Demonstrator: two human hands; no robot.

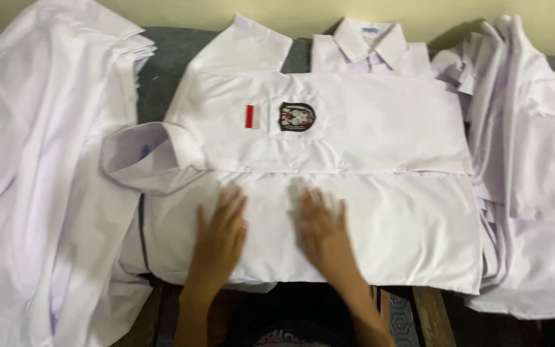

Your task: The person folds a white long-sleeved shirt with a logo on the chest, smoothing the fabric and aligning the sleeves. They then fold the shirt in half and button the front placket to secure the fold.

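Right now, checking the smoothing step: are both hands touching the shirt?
Touching. The head view shows the left hand and right hand lying flat, palms down, on the white shirt, with no gap under the fingers.

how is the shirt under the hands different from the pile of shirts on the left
The shirt under the hands lies flat and spread out, with a dark badge and a red and white patch showing; the pile on the left is heaped and rumpled, with no badge visible. The left hand and right hand press on the flat shirt, while nothing touches the pile. Both are white.
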